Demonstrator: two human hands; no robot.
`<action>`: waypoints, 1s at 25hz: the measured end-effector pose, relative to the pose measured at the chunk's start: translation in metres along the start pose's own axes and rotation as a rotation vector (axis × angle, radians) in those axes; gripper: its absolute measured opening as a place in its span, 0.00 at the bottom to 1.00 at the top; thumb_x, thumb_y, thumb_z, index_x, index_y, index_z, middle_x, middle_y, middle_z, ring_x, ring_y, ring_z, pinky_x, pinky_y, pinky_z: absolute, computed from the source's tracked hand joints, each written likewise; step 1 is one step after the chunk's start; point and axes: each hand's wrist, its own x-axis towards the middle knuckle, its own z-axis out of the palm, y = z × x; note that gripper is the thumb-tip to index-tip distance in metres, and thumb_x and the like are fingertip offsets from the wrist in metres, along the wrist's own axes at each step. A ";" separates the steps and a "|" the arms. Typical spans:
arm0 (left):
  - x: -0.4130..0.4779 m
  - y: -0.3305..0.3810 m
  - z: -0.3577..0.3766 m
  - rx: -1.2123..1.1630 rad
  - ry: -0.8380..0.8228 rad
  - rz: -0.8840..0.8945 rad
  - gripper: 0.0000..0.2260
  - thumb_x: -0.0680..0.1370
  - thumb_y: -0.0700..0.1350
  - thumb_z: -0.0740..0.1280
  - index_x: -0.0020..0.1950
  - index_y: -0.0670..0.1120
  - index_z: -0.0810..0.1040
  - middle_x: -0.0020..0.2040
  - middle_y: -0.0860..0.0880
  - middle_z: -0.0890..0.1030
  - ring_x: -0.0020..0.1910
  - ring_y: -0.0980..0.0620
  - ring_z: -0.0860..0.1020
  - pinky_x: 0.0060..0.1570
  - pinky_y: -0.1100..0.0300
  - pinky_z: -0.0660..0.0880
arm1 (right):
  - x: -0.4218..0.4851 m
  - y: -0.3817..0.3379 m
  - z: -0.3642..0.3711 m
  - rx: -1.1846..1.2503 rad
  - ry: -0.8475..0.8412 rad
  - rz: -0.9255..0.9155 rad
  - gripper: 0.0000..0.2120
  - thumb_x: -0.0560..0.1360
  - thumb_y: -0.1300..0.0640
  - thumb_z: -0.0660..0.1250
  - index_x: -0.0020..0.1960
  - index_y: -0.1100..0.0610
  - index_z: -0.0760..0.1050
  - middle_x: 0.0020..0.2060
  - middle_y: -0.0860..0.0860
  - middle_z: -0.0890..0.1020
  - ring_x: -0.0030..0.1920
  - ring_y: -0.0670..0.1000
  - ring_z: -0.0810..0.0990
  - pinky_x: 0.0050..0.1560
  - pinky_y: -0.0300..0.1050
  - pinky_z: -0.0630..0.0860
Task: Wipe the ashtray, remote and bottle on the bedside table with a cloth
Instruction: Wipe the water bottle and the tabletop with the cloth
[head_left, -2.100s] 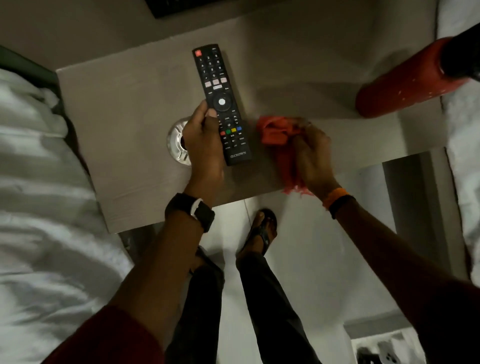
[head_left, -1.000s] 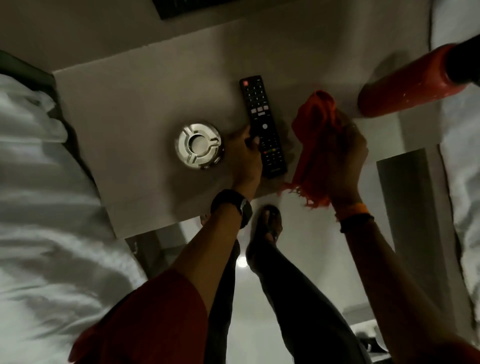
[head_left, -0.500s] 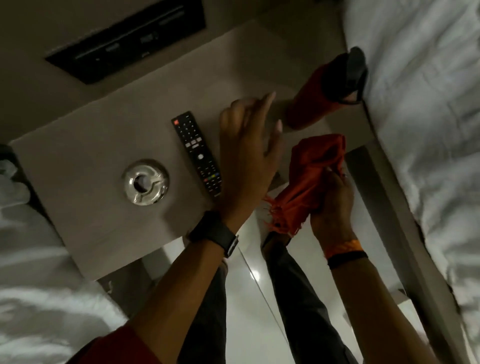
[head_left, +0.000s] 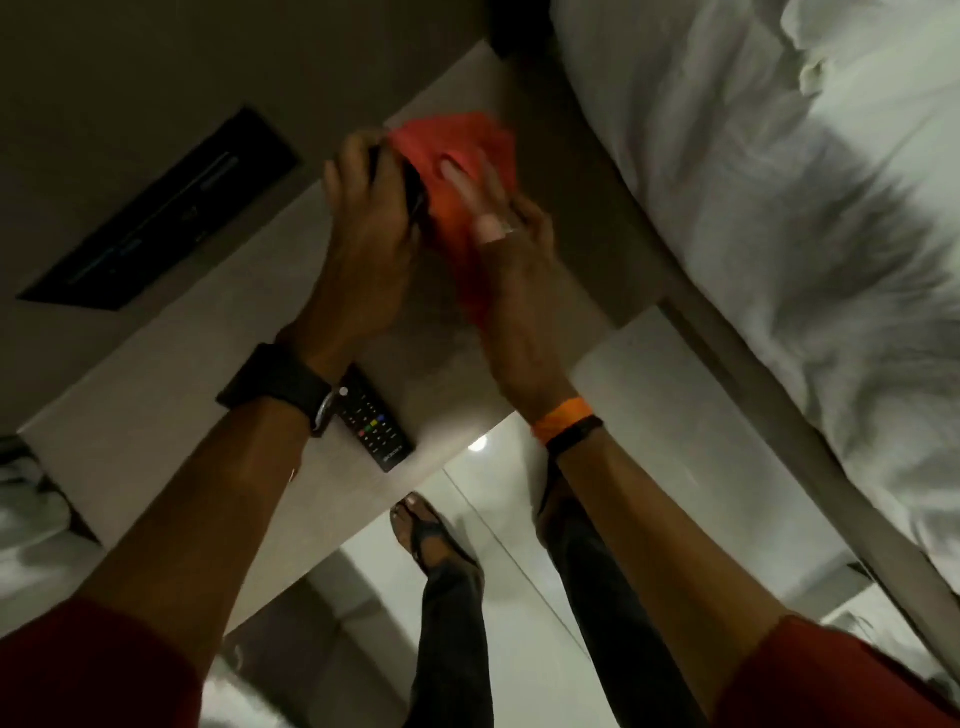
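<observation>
Both hands are up at the far right corner of the bedside table. My left hand grips the dark top of the bottle, which is almost wholly covered. My right hand presses the orange-red cloth around the bottle from the right, and its fingers are blurred. The black remote lies flat near the table's front edge, its upper part hidden under my left wrist. The ashtray is out of sight.
A bed with white bedding runs along the right, close to the table. A dark panel is set in the wall behind the table. My legs and a sandalled foot stand on the glossy floor below.
My left hand has left the remote and gone to the bottle. My right hand has brought the cloth up onto the bottle. The view has swung right, and the ashtray has dropped out of view.
</observation>
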 end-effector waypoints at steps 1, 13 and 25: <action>-0.001 -0.007 0.000 -0.041 -0.007 -0.064 0.16 0.82 0.42 0.59 0.68 0.37 0.70 0.67 0.34 0.68 0.66 0.37 0.68 0.68 0.51 0.66 | 0.011 0.006 0.016 -0.123 -0.041 -0.076 0.18 0.81 0.47 0.56 0.71 0.45 0.65 0.71 0.41 0.71 0.74 0.58 0.64 0.77 0.63 0.52; -0.005 -0.005 0.002 -0.185 0.043 -0.153 0.19 0.82 0.46 0.63 0.71 0.41 0.68 0.70 0.36 0.65 0.70 0.40 0.65 0.67 0.53 0.70 | 0.044 0.039 0.049 -0.254 0.041 -0.168 0.20 0.84 0.46 0.52 0.72 0.52 0.68 0.67 0.49 0.75 0.70 0.48 0.72 0.74 0.50 0.67; -0.019 0.001 0.003 -0.335 0.009 0.030 0.12 0.77 0.37 0.72 0.57 0.35 0.76 0.66 0.37 0.70 0.66 0.37 0.72 0.64 0.40 0.75 | 0.028 0.027 0.019 -0.018 0.008 -0.073 0.13 0.85 0.50 0.54 0.61 0.54 0.74 0.55 0.52 0.80 0.55 0.52 0.79 0.57 0.57 0.77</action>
